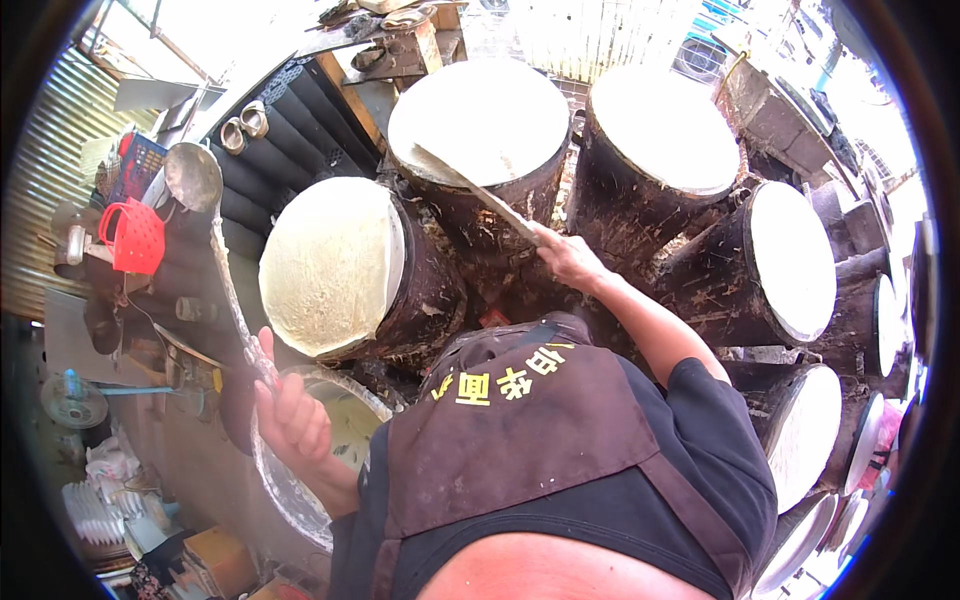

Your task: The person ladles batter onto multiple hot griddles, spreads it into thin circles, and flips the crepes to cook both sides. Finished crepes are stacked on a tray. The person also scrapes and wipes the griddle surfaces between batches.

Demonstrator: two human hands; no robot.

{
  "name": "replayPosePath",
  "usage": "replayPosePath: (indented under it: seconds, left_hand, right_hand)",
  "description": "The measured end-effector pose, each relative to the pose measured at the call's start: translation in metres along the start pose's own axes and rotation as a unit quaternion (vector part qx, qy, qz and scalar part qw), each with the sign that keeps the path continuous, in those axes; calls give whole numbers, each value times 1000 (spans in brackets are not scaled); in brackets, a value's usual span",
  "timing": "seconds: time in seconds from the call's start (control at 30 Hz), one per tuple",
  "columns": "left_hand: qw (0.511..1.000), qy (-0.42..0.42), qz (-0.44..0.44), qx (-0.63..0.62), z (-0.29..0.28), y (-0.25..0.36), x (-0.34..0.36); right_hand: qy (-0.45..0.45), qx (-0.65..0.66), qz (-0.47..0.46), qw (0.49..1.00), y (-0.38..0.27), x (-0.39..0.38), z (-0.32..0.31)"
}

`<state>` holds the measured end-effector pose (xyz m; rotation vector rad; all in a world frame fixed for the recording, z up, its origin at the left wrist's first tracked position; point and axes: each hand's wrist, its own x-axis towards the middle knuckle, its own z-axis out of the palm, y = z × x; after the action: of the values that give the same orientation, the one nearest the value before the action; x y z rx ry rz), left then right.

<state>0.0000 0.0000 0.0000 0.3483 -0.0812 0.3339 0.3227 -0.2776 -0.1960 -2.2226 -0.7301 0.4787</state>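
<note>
My left hand point(295, 420) grips the long, crusted handle of a metal ladle point(192, 176), whose round bowl is raised at the left, above a large pot point(320, 520) of pale liquid. My right hand point(568, 258) is closed on a long flat blade point(505, 215), whose far end lies on the white coated top of the middle blackened drum point(478, 110). The near-left drum point(325, 260) has a creamy, uneven layer on top. More drums with white round tops stand to the right point(660, 125), curving round toward me point(785, 260). My apron and forearms show below.
A red plastic basket point(138, 235) hangs at the left by a corrugated wall point(45, 190). A fan point(72, 400), stacked white items point(100, 515) and a cardboard box point(218, 560) sit lower left. Shoes point(240, 125) rest beside black padding. Blocks point(740, 100) edge the back right.
</note>
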Motion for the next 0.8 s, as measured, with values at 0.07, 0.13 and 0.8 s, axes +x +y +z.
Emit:
replayPosePath:
  seconds: [0.07,0.13,0.8]
  left_hand:
    - [1000,8,-1,-12,1,-6,5]
    - [1000,28,7,-3,18,-16,7]
    - [997,57,-42,8,51,-93,58]
  right_hand:
    - [81,-2,4,997,33,-1,-9]
    - [88,27,-8,996,41,9,-27]
    - [112,-45,-3,993,97,96,-94]
